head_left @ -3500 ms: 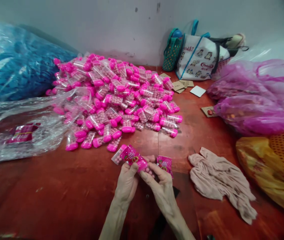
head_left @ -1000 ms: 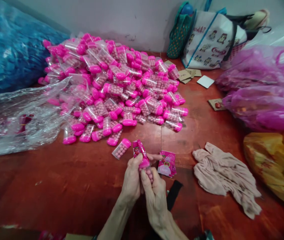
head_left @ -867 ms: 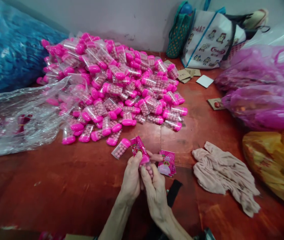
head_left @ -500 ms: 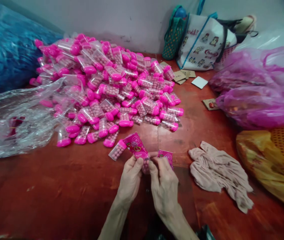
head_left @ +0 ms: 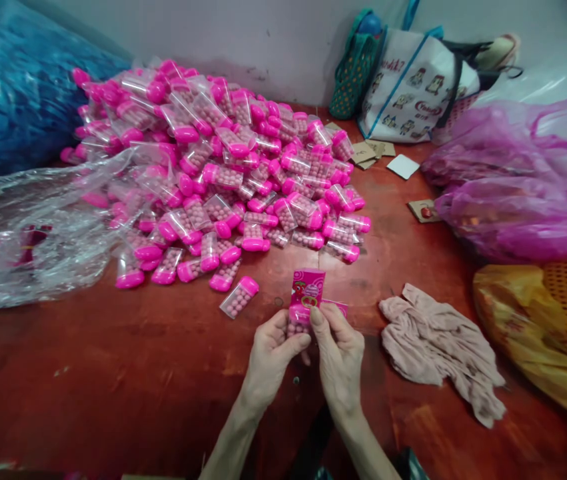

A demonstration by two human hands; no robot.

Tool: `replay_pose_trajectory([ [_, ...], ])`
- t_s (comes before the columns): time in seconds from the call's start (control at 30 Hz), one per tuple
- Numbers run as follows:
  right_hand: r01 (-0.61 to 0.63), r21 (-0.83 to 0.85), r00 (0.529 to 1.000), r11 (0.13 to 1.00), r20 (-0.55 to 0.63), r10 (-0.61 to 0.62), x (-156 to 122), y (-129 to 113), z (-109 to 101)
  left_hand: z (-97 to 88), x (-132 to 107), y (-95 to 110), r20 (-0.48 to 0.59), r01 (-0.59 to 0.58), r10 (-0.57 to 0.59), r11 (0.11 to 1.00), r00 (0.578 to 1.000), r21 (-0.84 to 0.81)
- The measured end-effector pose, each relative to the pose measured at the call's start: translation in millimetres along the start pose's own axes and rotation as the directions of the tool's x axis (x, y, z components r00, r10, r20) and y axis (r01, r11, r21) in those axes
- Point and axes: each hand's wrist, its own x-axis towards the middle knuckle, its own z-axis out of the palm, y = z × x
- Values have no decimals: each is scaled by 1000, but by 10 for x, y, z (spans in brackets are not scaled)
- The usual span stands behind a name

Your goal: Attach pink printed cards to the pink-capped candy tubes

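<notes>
My left hand [head_left: 274,353] and right hand [head_left: 339,350] pinch a pink-sleeved clear plastic tube [head_left: 300,313], its base hidden; far right, a white, blue-trimmed bag [head_left: 406,100] reads "Yakult"

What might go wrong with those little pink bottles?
The wrapper might crease: the right hand has its thumb against it. The bottle could slip, as the left hand only pinches it. The pile is loosely heaped, so some might slide down.
</notes>
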Motion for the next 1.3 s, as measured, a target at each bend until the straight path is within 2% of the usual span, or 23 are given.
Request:
replay_pose_trajectory([
  [0.13,-13,-8,999,1000,-53,13,-67,61,46,-4,2,2,-7,21,-22,996,1000,-81],
  [0.37,-57,64,996,996,78,52,86,-19,-81,-7,18,65,51,101,-97,993,994,-65],
  [0.5,-171,184,976,968,169,140,87,23,-45,3,15,36,4,14,-14,1000,1000,28],
  [0.6,-259,301,964,918,141,225,-1,75,48,16,-1,15,-65,-63,68,996,996,69],
  [0.67,-270,324,963,907,114,246,-52,80,93,16,-8,17,-75,-77,81,995,994,57],
  [0.8,-303,356,952,884,163,260,-43,30,70,-3,2,52,-29,-39,40,997,999,62],
  [0.97,-367,419,930,831,161,330,88,-1,-38,-4,-14,81,67,21,-34,983,997,181],
  [1.13,-399,381,917,834,176,359,77,13,-11,23,-64,94,37,-28,20,973,999,231],
  [1.3,-358,292,934,887,124,337,-7,34,64,56,-61,73,-14,-27,29,994,999,106],
])
